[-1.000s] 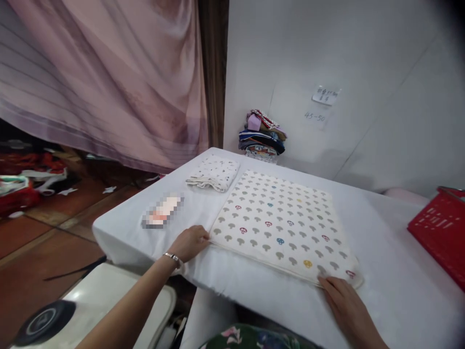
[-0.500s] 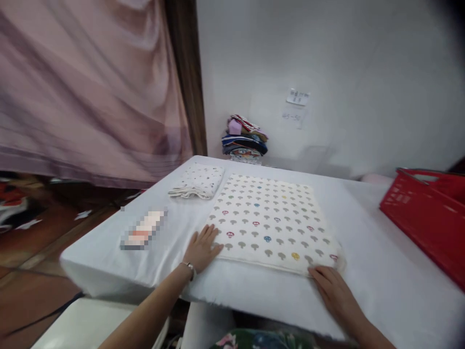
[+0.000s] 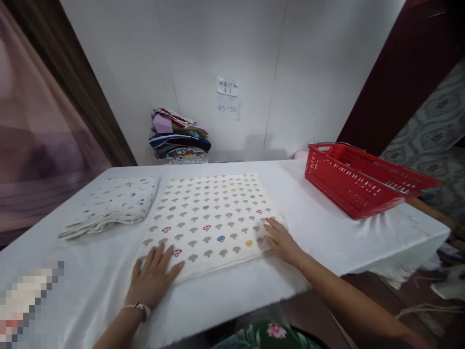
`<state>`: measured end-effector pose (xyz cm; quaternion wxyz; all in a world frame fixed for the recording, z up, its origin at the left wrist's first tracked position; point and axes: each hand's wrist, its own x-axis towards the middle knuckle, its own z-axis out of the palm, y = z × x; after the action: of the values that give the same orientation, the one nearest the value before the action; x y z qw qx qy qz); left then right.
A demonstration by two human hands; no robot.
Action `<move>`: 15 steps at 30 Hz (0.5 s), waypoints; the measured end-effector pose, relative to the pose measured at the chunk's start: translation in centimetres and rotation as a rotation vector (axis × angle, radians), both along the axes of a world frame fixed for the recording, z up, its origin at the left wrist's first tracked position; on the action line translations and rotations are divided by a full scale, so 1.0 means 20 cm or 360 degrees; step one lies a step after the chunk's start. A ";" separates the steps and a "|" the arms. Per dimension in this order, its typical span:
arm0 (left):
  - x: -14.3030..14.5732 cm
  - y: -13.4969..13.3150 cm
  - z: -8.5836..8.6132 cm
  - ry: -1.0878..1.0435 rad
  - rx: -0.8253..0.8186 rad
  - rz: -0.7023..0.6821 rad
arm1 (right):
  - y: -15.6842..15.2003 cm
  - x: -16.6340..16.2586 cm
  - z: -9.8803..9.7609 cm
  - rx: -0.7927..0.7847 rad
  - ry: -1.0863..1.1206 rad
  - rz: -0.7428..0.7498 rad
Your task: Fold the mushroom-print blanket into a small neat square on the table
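A cream cloth [image 3: 214, 213] printed with grey mushrooms and a few coloured ones lies flat, folded into a rough square, on the white-covered table. My left hand [image 3: 152, 274], with a bracelet at the wrist, rests on its near left corner, fingers spread. On the near right edge lies my right hand [image 3: 283, 241], its fingers stretched over the fabric. Neither hand grasps anything. Left of this cloth is another folded white cloth [image 3: 119, 198] with small dark prints, its layered edge towards me.
A red plastic basket [image 3: 348, 189] stands on the right of the table [image 3: 290, 194]. A stack of folded fabrics [image 3: 179, 138] is beyond the far edge, by the wall. Two paper notes [image 3: 228, 99] hang there. A pixelated flat object [image 3: 27, 295] lies at the near left.
The view has turned right, bringing the whole basket into sight. My right hand has shifted from the cloth's near edge up along its right side. My left hand stays at the near left corner.
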<state>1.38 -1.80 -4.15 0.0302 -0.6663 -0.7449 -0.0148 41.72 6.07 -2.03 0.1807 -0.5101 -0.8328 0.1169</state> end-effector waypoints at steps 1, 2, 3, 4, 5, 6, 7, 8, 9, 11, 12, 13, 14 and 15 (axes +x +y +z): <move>-0.01 0.00 -0.02 -0.0001 -0.0026 0.0008 | 0.02 0.02 -0.03 -0.0065 -0.0103 -0.0066; -0.02 0.00 -0.04 -0.0001 -0.0043 0.0007 | 0.03 0.04 -0.06 -0.0127 -0.0197 -0.0126; -0.03 -0.01 -0.06 0.0001 -0.0048 0.0004 | 0.03 0.06 -0.09 -0.0171 -0.0268 -0.0176; -0.04 -0.01 -0.07 0.0004 -0.0046 0.0002 | 0.03 0.08 -0.12 -0.0189 -0.0313 -0.0208; -0.04 -0.02 -0.07 0.0004 -0.0047 0.0006 | 0.02 0.10 -0.15 -0.0187 -0.0339 -0.0218; -0.04 -0.02 -0.06 -0.0001 -0.0056 0.0009 | 0.01 0.11 -0.17 -0.0179 -0.0352 -0.0218; -0.04 -0.02 -0.05 -0.0012 -0.0078 0.0018 | 0.00 0.12 -0.18 -0.0180 -0.0359 -0.0218; -0.04 -0.01 -0.03 -0.0033 -0.0114 0.0036 | 0.00 0.12 -0.18 -0.0197 -0.0363 -0.0216; -0.04 0.00 -0.01 -0.0068 -0.0163 0.0052 | 0.00 0.11 -0.17 -0.0229 -0.0366 -0.0209; -0.04 0.02 0.04 -0.0171 -0.0248 0.0113 | 0.02 0.10 -0.12 -0.0298 -0.0359 -0.0204; -0.05 0.04 0.06 -0.0219 -0.0251 0.0149 | 0.05 0.08 -0.09 -0.0316 -0.0346 -0.0211; -0.06 0.06 0.07 -0.0247 -0.0221 0.0180 | 0.07 0.07 -0.07 -0.0319 -0.0333 -0.0220; -0.07 0.07 0.08 -0.0246 -0.0171 0.0206 | 0.10 0.05 -0.05 -0.0312 -0.0324 -0.0235; -0.08 0.08 0.09 -0.0220 -0.0118 0.0228 | 0.12 0.04 -0.04 -0.0308 -0.0329 -0.0255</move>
<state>-0.16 -0.26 -2.42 -0.0449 -0.6095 -0.7909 -0.0311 42.60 8.56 -2.88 0.0528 -0.5991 -0.7885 0.1286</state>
